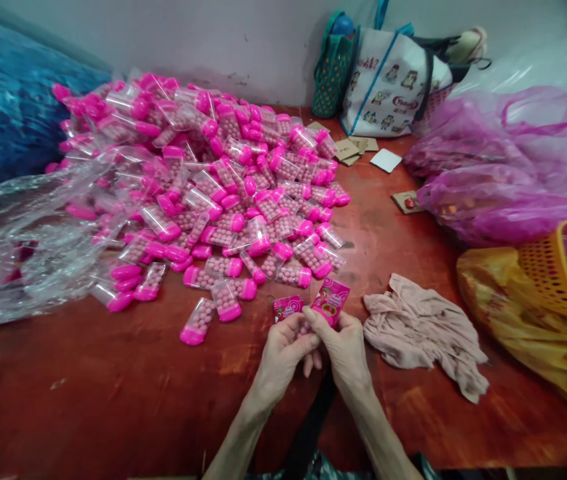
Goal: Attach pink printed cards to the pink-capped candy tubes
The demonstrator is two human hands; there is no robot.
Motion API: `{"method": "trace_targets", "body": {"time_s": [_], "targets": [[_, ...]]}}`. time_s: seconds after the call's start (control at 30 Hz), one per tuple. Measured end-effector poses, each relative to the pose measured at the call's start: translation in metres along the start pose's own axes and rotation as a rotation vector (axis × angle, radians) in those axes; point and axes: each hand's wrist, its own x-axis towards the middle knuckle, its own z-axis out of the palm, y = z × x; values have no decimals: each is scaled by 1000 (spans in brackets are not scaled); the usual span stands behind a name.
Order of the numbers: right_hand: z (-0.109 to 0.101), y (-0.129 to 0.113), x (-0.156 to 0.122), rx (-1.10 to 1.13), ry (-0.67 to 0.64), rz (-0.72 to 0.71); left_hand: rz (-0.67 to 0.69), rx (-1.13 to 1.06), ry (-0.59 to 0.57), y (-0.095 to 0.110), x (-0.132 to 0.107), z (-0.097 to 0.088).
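Close together at the front of the table are my left hand (280, 350) and my right hand (346, 347), both with fingers closed. Between thumb and fingers my right hand pinches a shiny pink printed label (330, 299). My left hand grips a small clear candy container, of which only a few pink balls (306, 328) show between the fingers. Just beyond the left fingertips is another pink printed label (287, 307); whether it is held or lies on the table I cannot tell. Past the hands spreads a big heap of pink-capped candy containers (213, 187).
A crumpled beige cloth (423, 327) lies right of my hands. Further right are a yellow basket (546, 257), a yellow bag (528, 333) and pink plastic bags (503, 167). Clear plastic sheeting (38, 247) covers the left side. Cardboard pieces (350, 150) and a tote bag (388, 87) stand behind.
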Motion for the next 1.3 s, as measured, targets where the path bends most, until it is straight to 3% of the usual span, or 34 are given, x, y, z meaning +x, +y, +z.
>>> {"method": "trace_targets", "body": {"time_s": [0.1,0.2,0.4,0.6,0.73,0.87,0.97,1.17,1.3], "targets": [[-4,-1,2,54,4,-49,21,-23,-12,1,1,2],[0,5,1,49,7,-54,52,-81,58,3,1,6],[12,13,-9,-142,3,-124,86,-208,162,6,-2,10],[0,-9,-4,-411,-185,-312,-13,-144,36,18,-5,-8],[-7,-20,-5,-521,-313,-380,33,-186,172,29,-7,-8],[-8,-24,-11,-518,-397,-392,-35,-323,239,39,-9,3],[-8,-21,-12,-472,-374,-467,-30,-326,297,43,-11,8],[-8,-6,-11,-506,-199,-717,-16,-370,364,38,-12,14],[-7,-4,-10,-481,-154,-704,25,-398,355,33,-13,17]]}}
